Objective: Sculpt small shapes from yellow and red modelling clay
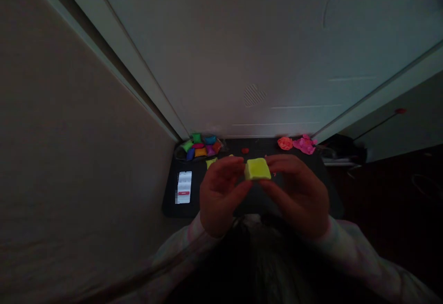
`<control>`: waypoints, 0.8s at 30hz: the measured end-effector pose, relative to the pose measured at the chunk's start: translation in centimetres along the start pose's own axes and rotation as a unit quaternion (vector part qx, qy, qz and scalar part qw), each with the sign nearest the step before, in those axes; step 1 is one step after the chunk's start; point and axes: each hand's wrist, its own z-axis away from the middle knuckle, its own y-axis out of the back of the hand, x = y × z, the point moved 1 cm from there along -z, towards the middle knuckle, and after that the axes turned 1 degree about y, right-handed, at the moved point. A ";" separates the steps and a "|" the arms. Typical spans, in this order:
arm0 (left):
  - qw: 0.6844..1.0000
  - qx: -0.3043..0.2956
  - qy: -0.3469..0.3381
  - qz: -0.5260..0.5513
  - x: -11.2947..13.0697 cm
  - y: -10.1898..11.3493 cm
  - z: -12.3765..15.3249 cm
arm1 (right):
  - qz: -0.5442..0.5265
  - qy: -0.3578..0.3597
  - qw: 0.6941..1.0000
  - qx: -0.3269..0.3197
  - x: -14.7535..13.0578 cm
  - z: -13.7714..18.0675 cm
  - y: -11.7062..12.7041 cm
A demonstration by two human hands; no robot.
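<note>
yellow block [258, 169] pinched from both sides between the fingers of my left hand [221, 193] and right hand [297, 198], flat face up, held over the surface [173, 207] | bag [200, 146] of coloured packets beyond my left fingers | phone [184, 187] left of them | pink lumps [304, 144] beyond my right fingers

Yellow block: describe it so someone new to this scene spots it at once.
Over the dark mat, the yellow block is pinched between the left hand and right hand. Unlike the flat yellow scraps behind it, it is thick and squarish.
</note>
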 end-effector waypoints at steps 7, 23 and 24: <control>0.991 -0.055 -0.022 -0.123 0.7 0.7 0.4 | -0.006 -0.019 1.000 0.007 -0.3 0.2 0.1; 0.975 -0.041 -0.091 -0.197 2.1 0.5 0.4 | -0.043 -0.055 0.998 0.001 -0.8 0.0 0.5; 0.976 -0.041 -0.088 -0.193 2.1 0.5 0.4 | -0.044 -0.056 0.997 0.001 -0.9 -0.1 0.5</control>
